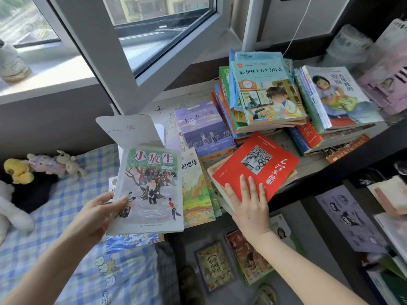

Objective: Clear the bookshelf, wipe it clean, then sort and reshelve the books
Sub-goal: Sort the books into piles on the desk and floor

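- The left hand [97, 214] holds a thin paperback with a tree on its cover [152, 190] by its left edge. The thumb lies on the front and the fingers are out of sight behind it. The book hangs over the left end of the bookshelf top [330, 172], above the checked bed [66, 216].
- The right hand [248, 203] lies flat with straight fingers on the red book [257, 164] and grips nothing. That book sits askew on a small pile at the front edge of the top, with one corner past the edge.
- Toward the back stands a tall, uneven stack topped by the boy-and-microscope book [266, 97]. A second stack topped by a girl-cover book [339, 97] is near the back right corner, and a purple book [202, 126] lies left of the tall stack.
- More books lie on the floor [213, 267] below the front edge.
- These look like light, flexible paperbacks with glossy covers, so a tilted pile would likely slide.
- The red book is probably best pinched at its overhanging corner or along the spine, thumb on top and fingers beneath.
- The tall stack is better taken a few books at a time, held by the spines with both hands, since its edges do not line up.
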{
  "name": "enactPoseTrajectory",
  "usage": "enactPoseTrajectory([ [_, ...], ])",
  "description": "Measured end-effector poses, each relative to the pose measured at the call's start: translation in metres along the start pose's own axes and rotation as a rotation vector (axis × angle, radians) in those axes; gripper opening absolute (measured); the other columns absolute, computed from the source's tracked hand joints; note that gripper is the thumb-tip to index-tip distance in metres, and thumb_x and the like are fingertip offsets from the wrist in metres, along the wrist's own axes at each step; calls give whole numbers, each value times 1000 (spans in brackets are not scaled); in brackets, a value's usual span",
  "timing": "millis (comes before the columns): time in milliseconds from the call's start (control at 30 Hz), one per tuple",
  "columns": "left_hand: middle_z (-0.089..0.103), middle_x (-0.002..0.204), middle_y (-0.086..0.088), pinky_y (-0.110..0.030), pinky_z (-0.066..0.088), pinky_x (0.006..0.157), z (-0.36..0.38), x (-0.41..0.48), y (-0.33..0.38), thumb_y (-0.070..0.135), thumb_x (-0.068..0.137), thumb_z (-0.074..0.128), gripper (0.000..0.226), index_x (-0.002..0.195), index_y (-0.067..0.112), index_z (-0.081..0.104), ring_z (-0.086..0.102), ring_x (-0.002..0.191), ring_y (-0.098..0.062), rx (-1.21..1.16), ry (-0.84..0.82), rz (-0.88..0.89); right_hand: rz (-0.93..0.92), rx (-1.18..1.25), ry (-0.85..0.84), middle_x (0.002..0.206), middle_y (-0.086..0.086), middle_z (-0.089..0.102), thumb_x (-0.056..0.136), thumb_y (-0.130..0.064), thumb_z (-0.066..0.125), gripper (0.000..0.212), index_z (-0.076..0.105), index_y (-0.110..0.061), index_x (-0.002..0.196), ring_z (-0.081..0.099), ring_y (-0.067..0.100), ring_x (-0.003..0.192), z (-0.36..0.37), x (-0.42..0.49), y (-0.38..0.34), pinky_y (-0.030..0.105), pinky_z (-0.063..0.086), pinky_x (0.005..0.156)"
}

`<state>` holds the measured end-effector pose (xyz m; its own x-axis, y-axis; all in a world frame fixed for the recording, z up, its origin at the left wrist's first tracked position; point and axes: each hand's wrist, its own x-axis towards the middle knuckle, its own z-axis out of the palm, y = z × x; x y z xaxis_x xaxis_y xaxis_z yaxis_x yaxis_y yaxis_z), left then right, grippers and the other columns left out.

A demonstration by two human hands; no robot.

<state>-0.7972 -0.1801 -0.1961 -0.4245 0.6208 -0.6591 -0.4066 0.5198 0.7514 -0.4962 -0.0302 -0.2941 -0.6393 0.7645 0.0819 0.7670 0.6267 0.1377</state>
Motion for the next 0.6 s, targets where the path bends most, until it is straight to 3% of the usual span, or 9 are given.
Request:
enactPoseTrajectory([
  [67,70,97,-22,-32,58,52,3,0,0,8,83,62,32,111,-5,60,70,66,-23,-10,-22,6,-14,-1,23,129,27,56,76,-45,70,67,44,-19,132,58,45,114,-2,-4,10,62,45,95],
  [200,68,104,-24,-37,60,60,10,0,-1,13,73,66,42,111,-4,61,69,75,-27,-16,-54,10,-61,-38,10,129,25,58,65,-25,87,78,45,-20,131,58,43,115,-2,-13,33,61,46,95],
  [367,72,95,-20,-37,60,57,19,0,-3,4,87,59,14,99,0,64,71,70,-24,-46,-58,-2,-115,-66,-14,134,24,54,59,-20,89,92,39,-18,137,54,43,120,-4,-26,71,62,36,101],
  [500,72,94,-21,-36,59,54,32,2,-7,1,89,56,14,100,-2,64,72,69,-24,-52,-82,-7,-116,-37,-37,134,24,54,60,-15,89,94,37,-15,138,54,45,119,-8,-23,66,64,41,98],
  [600,71,94,-22,-35,58,53,44,3,-7,0,90,55,16,103,-4,63,72,68,-26,-59,-113,-24,-94,-14,-41,137,23,51,62,-11,88,95,35,-15,141,52,45,122,-10,-24,60,63,35,102],
])
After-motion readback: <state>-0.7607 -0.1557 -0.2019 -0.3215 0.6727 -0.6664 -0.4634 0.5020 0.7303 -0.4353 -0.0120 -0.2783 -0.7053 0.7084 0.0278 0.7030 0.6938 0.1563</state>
